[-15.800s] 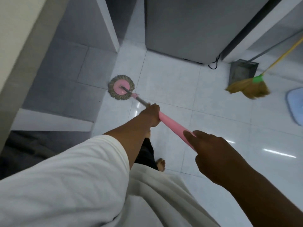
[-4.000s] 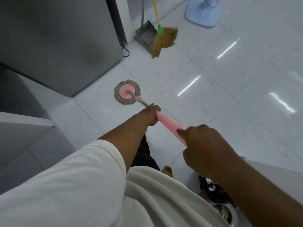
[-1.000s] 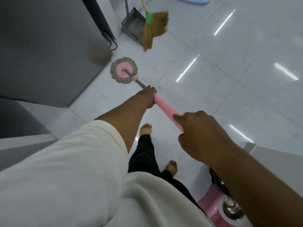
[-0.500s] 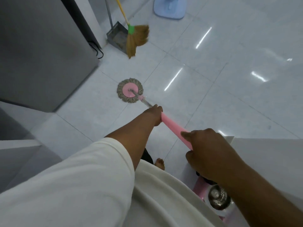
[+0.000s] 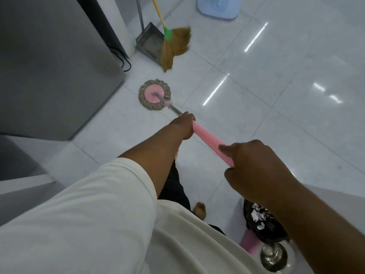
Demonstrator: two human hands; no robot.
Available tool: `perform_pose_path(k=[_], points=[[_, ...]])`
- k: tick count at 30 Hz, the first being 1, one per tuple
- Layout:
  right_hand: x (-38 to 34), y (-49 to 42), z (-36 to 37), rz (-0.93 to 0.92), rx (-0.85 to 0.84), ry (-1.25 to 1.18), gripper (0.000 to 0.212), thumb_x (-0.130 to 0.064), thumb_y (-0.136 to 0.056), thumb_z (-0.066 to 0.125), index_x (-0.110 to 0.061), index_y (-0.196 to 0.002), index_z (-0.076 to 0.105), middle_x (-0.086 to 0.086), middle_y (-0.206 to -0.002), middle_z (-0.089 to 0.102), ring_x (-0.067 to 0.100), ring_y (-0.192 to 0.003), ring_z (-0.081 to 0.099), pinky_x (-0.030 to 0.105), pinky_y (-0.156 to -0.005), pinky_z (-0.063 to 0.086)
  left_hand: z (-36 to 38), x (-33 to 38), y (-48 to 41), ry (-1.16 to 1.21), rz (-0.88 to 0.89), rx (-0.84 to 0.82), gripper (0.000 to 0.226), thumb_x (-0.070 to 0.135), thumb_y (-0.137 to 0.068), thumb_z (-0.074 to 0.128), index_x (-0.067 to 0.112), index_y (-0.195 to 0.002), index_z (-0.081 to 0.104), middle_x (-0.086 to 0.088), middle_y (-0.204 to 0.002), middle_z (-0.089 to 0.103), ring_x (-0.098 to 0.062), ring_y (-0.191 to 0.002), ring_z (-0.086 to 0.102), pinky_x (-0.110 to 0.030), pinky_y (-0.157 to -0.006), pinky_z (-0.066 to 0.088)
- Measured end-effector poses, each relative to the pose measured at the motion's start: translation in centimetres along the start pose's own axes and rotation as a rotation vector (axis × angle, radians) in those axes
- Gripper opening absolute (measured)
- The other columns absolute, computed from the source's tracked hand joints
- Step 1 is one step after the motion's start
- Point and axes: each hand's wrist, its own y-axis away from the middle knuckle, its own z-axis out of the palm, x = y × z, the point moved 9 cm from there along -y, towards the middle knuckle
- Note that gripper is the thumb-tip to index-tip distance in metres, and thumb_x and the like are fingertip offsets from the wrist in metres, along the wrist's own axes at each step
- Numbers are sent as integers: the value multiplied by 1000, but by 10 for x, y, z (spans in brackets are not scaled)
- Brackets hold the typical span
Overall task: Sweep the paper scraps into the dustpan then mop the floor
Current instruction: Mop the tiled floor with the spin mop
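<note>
A round mop head [image 5: 154, 94], pink disc ringed with grey strands, lies flat on the white tiled floor [image 5: 276, 80] beside a grey cabinet. Its pink handle [image 5: 209, 139] runs back toward me. My left hand [image 5: 183, 125] grips the handle low down, where pink meets the metal shaft. My right hand [image 5: 250, 169] grips the handle's upper end, index finger lying along it. A grey dustpan [image 5: 149, 41] leans at the wall, with a straw broom [image 5: 173, 48] in front of it. White paper scraps [image 5: 257, 215] lie in a black bag at lower right.
A tall grey cabinet [image 5: 55, 62] fills the left, with a black cable [image 5: 123, 62] at its corner. A pale blue fan base [image 5: 219, 6] stands at the top. A pink mop bucket with a steel strainer [image 5: 273, 257] sits by my right side. My bare foot [image 5: 200, 210] is below.
Over the last second the mop head has slid back and forth on the tile beside the cabinet, and my view has shifted. Both hands keep the same grip.
</note>
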Motion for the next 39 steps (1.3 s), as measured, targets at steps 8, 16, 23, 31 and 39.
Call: perform_pose_path(k=[8, 16, 23, 31, 39], points=[[-33, -130, -82, -33, 18, -16, 43, -14, -81, 65, -17, -123, 65, 7, -80, 63, 18, -58, 59, 30, -61, 55, -114, -57, -89, 34, -35, 59, 37, 13, -91, 58, 15, -127, 48, -4, -130, 48, -22, -95, 54, -31, -77, 39], [-65, -225, -110, -91, 76, -52, 33, -13, -81, 64, -12, -114, 68, 9, -92, 68, 22, -69, 64, 36, -72, 58, -189, -108, -142, -77, -68, 30, 38, 16, -93, 60, 12, -129, 48, -9, -129, 50, -28, -106, 56, -33, -77, 40], [-58, -212, -80, -75, 66, -54, 41, -21, -86, 65, -19, -126, 61, 6, -98, 64, 20, -75, 63, 31, -74, 56, -169, -107, -137, -128, -87, 3, 40, 15, -91, 63, 12, -129, 48, -8, -135, 46, -29, -113, 56, -37, -88, 46], [-47, -117, -27, -52, 75, -40, 38, -24, -87, 61, -17, -125, 62, 3, -85, 57, 17, -68, 58, 24, -60, 45, -96, -72, -71, -155, -75, -15, 40, 13, -94, 57, 10, -132, 48, -10, -143, 43, -30, -121, 53, -37, -97, 44], [-1, 36, 32, 112, 48, -153, 48, -12, -85, 58, -24, -132, 58, 2, -90, 62, 13, -64, 56, 18, -54, 42, 21, 14, 23, -200, 50, -93, 45, 16, -91, 63, 10, -132, 46, -8, -136, 43, -27, -114, 56, -42, -95, 50]])
